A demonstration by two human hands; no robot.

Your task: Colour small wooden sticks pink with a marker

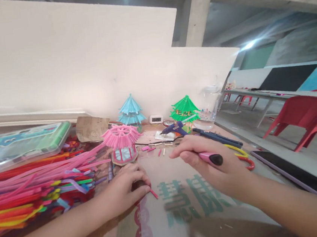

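My left hand (134,183) is closed, its thumb and fingers pinching a short reddish-pink stick (154,193) that points out to the right over the mat. My right hand (205,162) is wrapped round a pink tool with a black rounded end (211,159); its working tip is hidden by the fingers. Just beyond my left hand stands a small pavilion model with a pink roof (122,137). Between the hands and the models lie several short pink and pale stick pieces (150,149). Under both hands is a transparent mat (158,224) with green lettering.
Bundled coloured pipe cleaners (40,183) and a plastic case (27,141) fill the left side. Behind are a blue-roofed model (131,112), a green-roofed model (185,110), a small clock (156,119) and a blue glue gun (173,128). A phone (297,173) lies at right.
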